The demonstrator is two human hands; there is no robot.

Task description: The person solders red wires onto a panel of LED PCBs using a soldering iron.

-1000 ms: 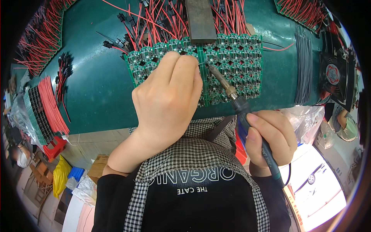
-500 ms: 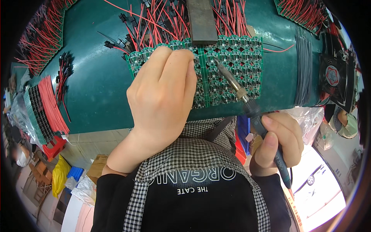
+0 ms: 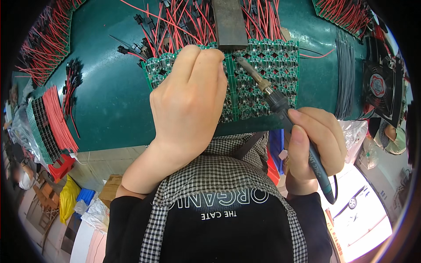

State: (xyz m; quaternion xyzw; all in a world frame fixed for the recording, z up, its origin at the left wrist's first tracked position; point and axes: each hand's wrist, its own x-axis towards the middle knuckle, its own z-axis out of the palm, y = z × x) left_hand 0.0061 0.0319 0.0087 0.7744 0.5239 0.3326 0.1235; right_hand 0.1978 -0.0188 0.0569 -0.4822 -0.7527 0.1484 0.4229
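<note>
My right hand grips a soldering iron by its dark handle, the metal tip pointing up and left over a green circuit board panel. Just left of that tip, my left hand is closed above the panel, thumb and fingers pinched together. What it pinches is hidden behind the fingers. Rows of small components cover the panel. Red and black wires with black plugs fan out from its far edge. A dark rectangular bar lies across the wires and the panel's far edge.
The green mat carries red wires and a small dark cable bundle at left. Grey wires and a black fan stand at right. More wired boards lie at the far corners. A person's arm shows far right.
The soldering iron has moved up and left, its tip now nearer my left hand. My left hand has shifted slightly right and away from me, still closed.
</note>
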